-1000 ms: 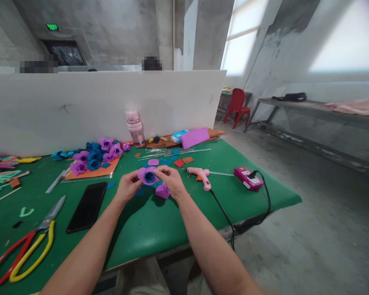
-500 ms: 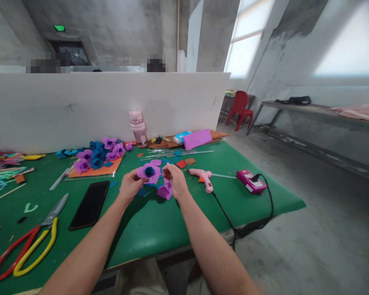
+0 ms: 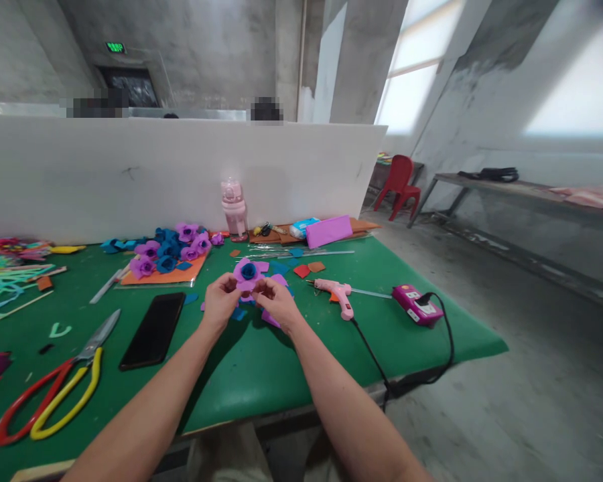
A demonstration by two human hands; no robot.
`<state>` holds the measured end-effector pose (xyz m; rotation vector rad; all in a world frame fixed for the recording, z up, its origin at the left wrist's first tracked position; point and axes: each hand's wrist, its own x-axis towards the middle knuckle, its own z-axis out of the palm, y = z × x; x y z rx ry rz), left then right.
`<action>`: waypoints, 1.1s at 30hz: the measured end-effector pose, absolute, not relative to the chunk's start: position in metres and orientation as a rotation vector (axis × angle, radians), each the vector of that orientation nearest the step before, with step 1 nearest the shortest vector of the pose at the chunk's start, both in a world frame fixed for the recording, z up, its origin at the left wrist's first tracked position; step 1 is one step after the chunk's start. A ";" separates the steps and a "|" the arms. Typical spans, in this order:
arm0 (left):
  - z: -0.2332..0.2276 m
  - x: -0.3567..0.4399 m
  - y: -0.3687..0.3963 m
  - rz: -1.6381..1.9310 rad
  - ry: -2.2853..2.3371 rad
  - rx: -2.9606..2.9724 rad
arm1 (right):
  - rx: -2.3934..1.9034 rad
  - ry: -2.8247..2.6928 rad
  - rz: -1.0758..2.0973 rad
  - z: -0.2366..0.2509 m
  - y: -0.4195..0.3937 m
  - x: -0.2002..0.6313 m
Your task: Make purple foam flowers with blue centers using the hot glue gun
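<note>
Closed in since the earlier frame: right hand (image 3: 280, 304), now pinching the lower edge of a purple-petalled, blue-centred flower (image 3: 248, 271) of thin sheet material; left hand (image 3: 220, 304) pinching its left side. Location: above green-covered table (image 3: 241, 388), left of pink pistol-shaped plastic glue gun (image 3: 340, 294).

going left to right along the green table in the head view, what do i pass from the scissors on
Scissors, black phone, left hand, purple-and-blue flower, right hand, pink glue gun, magenta box.
</note>
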<state>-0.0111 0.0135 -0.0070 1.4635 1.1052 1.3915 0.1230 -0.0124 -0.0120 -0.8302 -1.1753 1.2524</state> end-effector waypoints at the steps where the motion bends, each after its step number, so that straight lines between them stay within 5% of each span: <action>1: -0.007 -0.010 0.013 1.361 1.082 1.447 | -0.852 -1.182 1.213 -0.014 -0.011 0.122; 20: 0.003 -0.017 0.011 1.555 1.289 1.665 | -0.781 -0.959 1.028 0.002 -0.019 0.130; 33: 0.007 -0.014 0.008 1.502 1.504 1.856 | -0.829 -0.859 1.343 -0.003 -0.016 0.124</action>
